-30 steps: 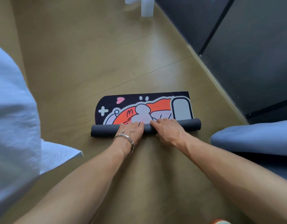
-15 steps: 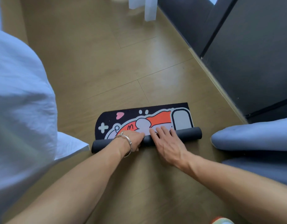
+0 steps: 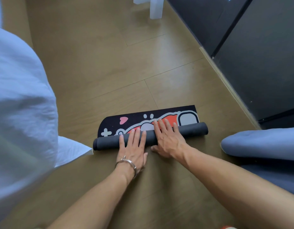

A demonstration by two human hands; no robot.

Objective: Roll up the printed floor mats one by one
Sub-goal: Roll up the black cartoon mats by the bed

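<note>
Left hand (image 3: 133, 150) and right hand (image 3: 169, 140), flat, open, atop grey mat roll (image 3: 189, 131) (black cartoon print (image 3: 112, 123) beyond)

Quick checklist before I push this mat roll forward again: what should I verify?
1. Left hand flat on the roll: ok.
2. Right hand flat on the roll, fingers reaching over it: ok.
3. Roll straight from end to end: ok.
4. Mat fully rolled: not ok, a printed strip lies flat ahead.
5. Floor beyond the strip free of obstacles: ok.
6. White cloth corner apart from the roll's left end: cannot tell.
</note>
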